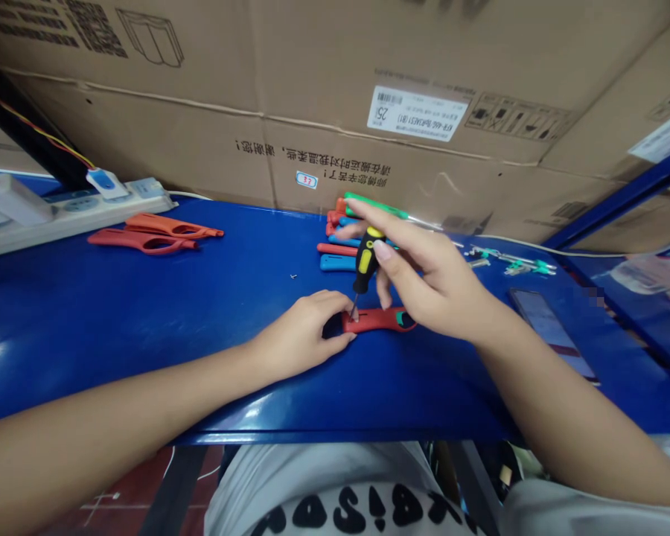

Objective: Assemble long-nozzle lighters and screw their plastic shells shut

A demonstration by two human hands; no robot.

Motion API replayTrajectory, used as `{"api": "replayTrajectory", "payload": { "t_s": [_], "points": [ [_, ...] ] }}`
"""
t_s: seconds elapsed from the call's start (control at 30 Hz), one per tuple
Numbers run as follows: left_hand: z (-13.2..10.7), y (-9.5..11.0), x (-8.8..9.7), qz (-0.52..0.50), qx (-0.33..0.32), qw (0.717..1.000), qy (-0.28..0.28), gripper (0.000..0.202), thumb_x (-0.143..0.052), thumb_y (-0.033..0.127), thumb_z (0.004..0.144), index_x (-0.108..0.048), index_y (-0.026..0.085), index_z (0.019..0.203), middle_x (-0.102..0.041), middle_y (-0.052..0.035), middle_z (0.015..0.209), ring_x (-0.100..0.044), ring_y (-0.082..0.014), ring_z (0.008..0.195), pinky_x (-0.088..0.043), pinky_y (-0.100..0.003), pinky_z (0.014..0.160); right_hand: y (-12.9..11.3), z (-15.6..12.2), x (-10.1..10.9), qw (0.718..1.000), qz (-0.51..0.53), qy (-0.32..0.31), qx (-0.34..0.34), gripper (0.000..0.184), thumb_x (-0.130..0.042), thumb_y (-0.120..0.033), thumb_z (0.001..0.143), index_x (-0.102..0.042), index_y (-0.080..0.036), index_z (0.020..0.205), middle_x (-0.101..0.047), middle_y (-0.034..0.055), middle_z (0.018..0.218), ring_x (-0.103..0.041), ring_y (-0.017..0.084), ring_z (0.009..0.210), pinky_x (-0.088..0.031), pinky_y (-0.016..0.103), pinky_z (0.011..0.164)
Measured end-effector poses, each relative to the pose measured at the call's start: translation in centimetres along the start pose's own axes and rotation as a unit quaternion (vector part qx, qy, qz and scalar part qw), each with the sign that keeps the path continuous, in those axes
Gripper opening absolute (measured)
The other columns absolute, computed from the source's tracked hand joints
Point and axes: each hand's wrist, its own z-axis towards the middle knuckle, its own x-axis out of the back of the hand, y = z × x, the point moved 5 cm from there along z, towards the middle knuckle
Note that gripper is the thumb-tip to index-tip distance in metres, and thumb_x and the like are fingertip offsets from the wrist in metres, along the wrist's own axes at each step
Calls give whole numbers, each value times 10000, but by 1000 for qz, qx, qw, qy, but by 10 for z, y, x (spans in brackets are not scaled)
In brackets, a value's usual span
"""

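My left hand [304, 335] rests on the blue table and pinches the left end of a red lighter handle [378, 320] between thumb and fingers. A dark green piece shows near the handle's right end. Above it, my right hand [438, 279] grips a small black-and-yellow screwdriver [366, 260] by its grip. The screwdriver stands nearly upright, its tip at the handle's left end beside my left fingertips. Whether the tip sits in a screw cannot be made out. A tiny screw [293, 277] lies on the table to the left.
Behind my hands lie several red, blue and green lighters [338, 263]. Orange and red handle shells [145, 240] are at the left, near a white power strip [89, 216]. Thin metal parts with green ends [522, 262] and a phone [552, 331] lie right. Cardboard boxes [201, 112] stand behind.
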Motion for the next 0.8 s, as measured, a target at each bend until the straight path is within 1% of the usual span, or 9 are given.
{"api": "replayTrajectory", "payload": {
  "t_s": [0.13,0.27,0.37,0.43,0.53,0.57,0.63,0.7,0.8],
  "points": [
    [0,0,0,2,-3,1000,4,163,-674,158,858,-629,203,1009,-699,-37,1001,-662,-220,955,-526,-363,869,-2,-1,3,997,-71,31,4,355,-546,-449,993,-688,-215,1218,-757,79,1085,-716,225,958,-577,363,854],
    [0,0,0,-1,-9,1000,5,165,-678,155,859,-625,198,1010,-693,-34,989,-662,-213,945,-527,-350,861,-2,-2,1,1000,-7,13,0,389,-368,-333,1066,-599,-224,1359,-724,67,1211,-709,174,951,-573,323,856],
    [0,-1,0,-1,-12,1000,7,155,-678,149,859,-622,192,997,-694,-34,995,-661,-211,955,-523,-349,873,-3,-3,3,999,-24,28,9,345,-529,-429,1005,-679,-218,1232,-750,61,1104,-709,185,897,-577,319,815],
    [-1,-1,-1,1,-12,1000,9,150,-678,152,859,-627,197,994,-696,-30,986,-662,-211,951,-525,-352,876,-3,-3,3,998,-55,28,15,388,-533,-452,995,-661,-212,1272,-729,86,1173,-695,225,1030,-573,351,868],
    [-1,-2,-1,0,-13,1000,10,150,-671,152,865,-640,205,1002,-700,-31,995,-666,-213,954,-529,-354,881,-4,-4,-2,999,-14,-22,31,434,-380,-341,1057,-503,-242,1461,-674,71,1307,-648,206,1174,-560,357,942],
    [-1,-2,-1,-2,-14,1000,9,150,-669,149,866,-643,205,1003,-703,-32,1002,-667,-215,961,-530,-357,884,-5,-4,-3,999,-6,-24,36,425,-386,-338,1057,-510,-251,1454,-689,63,1276,-662,198,1140,-565,349,929],
    [-1,-2,-2,-7,-13,1000,10,158,-669,141,863,-644,203,1006,-709,-36,1011,-670,-218,961,-531,-364,886,-4,-5,-1,999,-35,-4,39,380,-499,-414,1019,-615,-248,1340,-735,63,1144,-699,206,1012,-577,344,869],
    [-1,-2,-2,-6,-12,1000,9,159,-669,139,865,-644,202,1009,-708,-35,1003,-670,-216,951,-530,-363,882,-4,-4,1,997,-74,18,33,369,-563,-457,982,-675,-229,1251,-735,89,1140,-702,231,1004,-579,356,843],
    [0,0,-1,-1,-13,1000,3,167,-670,139,869,-646,203,1021,-698,-31,1002,-665,-211,957,-523,-351,885,-3,-2,2,999,-23,7,28,354,-440,-339,1044,-627,-240,1328,-705,73,1256,-678,218,1112,-578,370,897]
  ]
}}
